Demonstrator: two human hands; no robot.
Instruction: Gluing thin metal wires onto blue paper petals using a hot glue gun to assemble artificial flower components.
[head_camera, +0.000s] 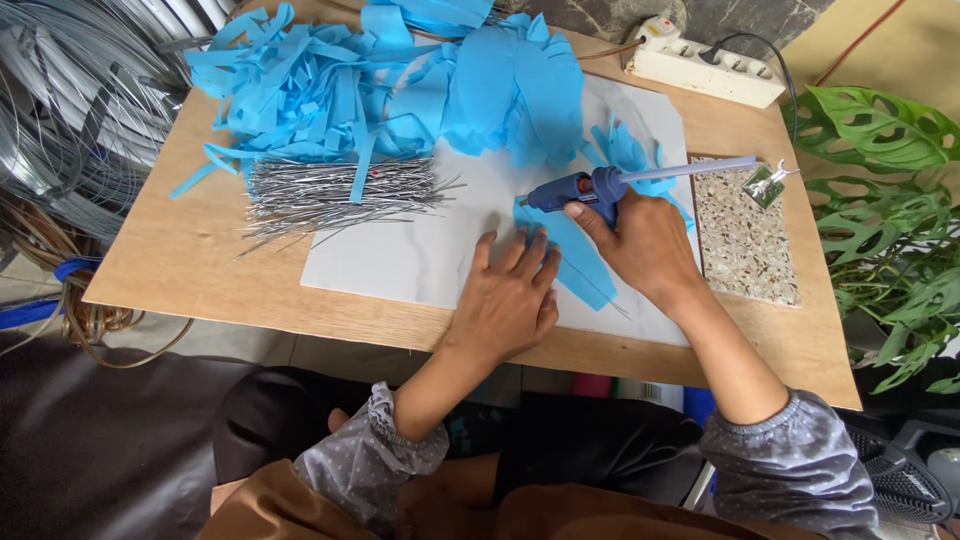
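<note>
My right hand (645, 245) grips a blue hot glue gun (585, 188) with a clear glue stick out its back, nozzle pointing left over a blue leaf-shaped foam cutout (575, 262). My left hand (510, 295) lies flat, fingers spread, pressing the left edge of that cutout against the white tile (400, 260). A thin wire seems to run along the cutout toward its lower tip.
A bundle of short silver wires (340, 195) lies left on the tile. Blue foam scraps and leaves (400, 85) pile at the back. A white power strip (705, 65), a speckled stone tile (745, 240), wire coils (70, 110) at left and a plant (890, 190) at right surround the wooden table (190, 250).
</note>
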